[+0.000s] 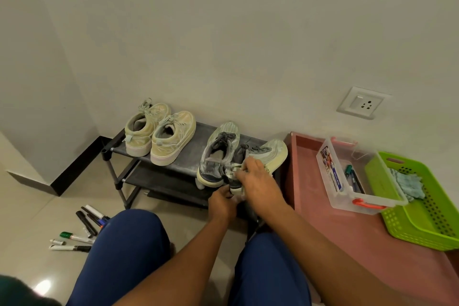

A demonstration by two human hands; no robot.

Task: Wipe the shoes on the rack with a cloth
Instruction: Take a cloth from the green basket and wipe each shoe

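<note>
A low black shoe rack stands against the wall. On its top shelf sit a beige pair of sneakers at the left and a grey pair at the right. The left grey sneaker stands flat. The right grey sneaker is tilted, its heel off the shelf's front edge. My right hand grips that heel from above. My left hand holds the heel from below, fingers curled round it. A blue-green cloth lies in the green basket at the right.
A clear plastic box with an orange latch and pens inside rests on a pink surface beside the basket. Several markers lie on the tiled floor at the left. My knees in blue trousers are in front. A wall socket is on the wall.
</note>
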